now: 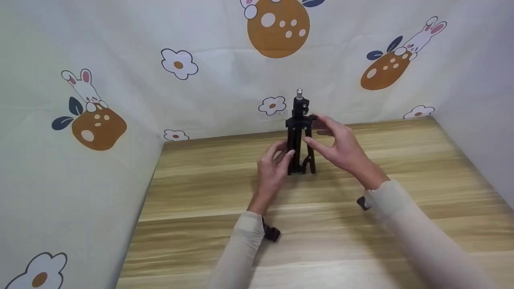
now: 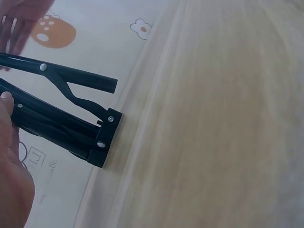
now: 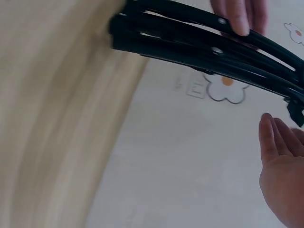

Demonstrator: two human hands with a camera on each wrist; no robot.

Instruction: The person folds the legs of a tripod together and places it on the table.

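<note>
A black folding tripod stand point(image 1: 297, 136) with a silver screw tip stands upright, its legs mostly folded; one leg is swung slightly out on the right. My left hand point(image 1: 273, 168) pinches a leg from the left, thumb in front and fingers behind. In the left wrist view, a hinged brace point(image 2: 71, 92) links the swung-out leg to the lower bracket point(image 2: 107, 137). Around the upper right of the stand, my right hand point(image 1: 341, 144) has its thumb and fingers spread apart, fingertips right at the collar. The right wrist view shows this hand point(image 3: 280, 161) straight-fingered beside the tripod.
Beneath is a wood-grain tabletop point(image 1: 192, 233). A pale cloth backdrop point(image 1: 217, 100) printed with rabbits, orange fruit and flowers rises behind the tripod and along the left side. Each sleeved wrist carries a small black camera mount point(image 1: 272, 233).
</note>
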